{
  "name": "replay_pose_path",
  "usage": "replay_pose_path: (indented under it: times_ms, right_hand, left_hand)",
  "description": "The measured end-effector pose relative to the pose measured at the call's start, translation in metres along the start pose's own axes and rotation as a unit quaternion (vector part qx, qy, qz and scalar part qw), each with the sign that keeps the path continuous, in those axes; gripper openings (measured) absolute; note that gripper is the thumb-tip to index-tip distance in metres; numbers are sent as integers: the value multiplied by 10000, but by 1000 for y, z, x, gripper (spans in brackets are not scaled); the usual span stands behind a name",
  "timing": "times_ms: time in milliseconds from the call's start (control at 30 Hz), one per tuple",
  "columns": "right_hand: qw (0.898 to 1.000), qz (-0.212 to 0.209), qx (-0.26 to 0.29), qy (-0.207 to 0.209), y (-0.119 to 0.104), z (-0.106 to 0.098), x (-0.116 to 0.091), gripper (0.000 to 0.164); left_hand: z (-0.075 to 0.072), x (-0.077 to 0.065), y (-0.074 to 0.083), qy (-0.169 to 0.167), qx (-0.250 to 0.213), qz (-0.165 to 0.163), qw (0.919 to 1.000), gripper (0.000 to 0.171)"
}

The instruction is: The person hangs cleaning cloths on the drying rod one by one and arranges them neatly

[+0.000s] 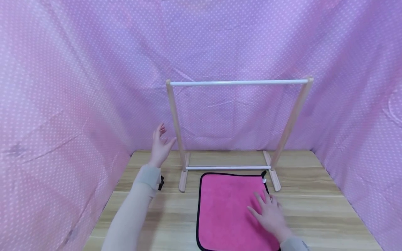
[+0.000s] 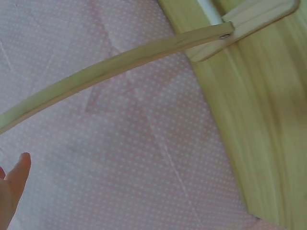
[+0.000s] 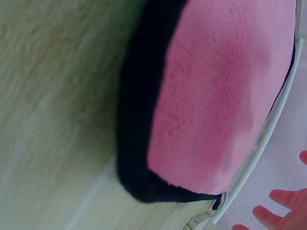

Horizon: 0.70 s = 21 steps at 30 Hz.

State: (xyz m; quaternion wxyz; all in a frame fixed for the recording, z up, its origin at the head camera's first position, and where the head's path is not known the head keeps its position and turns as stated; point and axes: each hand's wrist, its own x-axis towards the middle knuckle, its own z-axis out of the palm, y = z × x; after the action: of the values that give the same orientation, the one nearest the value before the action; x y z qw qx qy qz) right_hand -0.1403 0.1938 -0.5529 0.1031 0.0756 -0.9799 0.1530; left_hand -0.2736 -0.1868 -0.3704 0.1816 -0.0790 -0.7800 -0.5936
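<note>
A pink cloth [image 1: 226,209] with black trim lies flat on the wooden table [image 1: 314,209], just in front of a small wooden rack [image 1: 176,122] with a white top bar [image 1: 238,82]. My right hand [image 1: 268,214] rests flat on the cloth's right side, fingers straight. My left hand [image 1: 161,144] is raised in the air left of the rack's left post, fingers spread and holding nothing. In the left wrist view the post [image 2: 120,62] crosses above one fingertip [image 2: 17,175]. The right wrist view shows the cloth [image 3: 216,96] close up.
Pink polka-dot fabric [image 1: 78,87] walls the table on the left, back and right. The rack's white lower bar [image 1: 224,168] runs just behind the cloth. Bare table shows left of the cloth and along its right side.
</note>
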Motion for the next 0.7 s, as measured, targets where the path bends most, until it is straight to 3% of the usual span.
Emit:
replay_pose_path:
  times_ms: [267, 500, 700]
  right_hand:
    - [9995, -50, 223, -207, -4, 4, 6, 65]
    - [9993, -256, 132, -234, -7, 4, 14, 66]
    - [9941, -346, 221, -1001, -14, 4, 17, 80]
  left_hand:
    - [11, 31, -5, -54, 44, 321, 9995, 65]
    - [17, 46, 2, -162, -127, 218, 9995, 65]
    - [16, 53, 4, -295, -224, 78, 9993, 65]
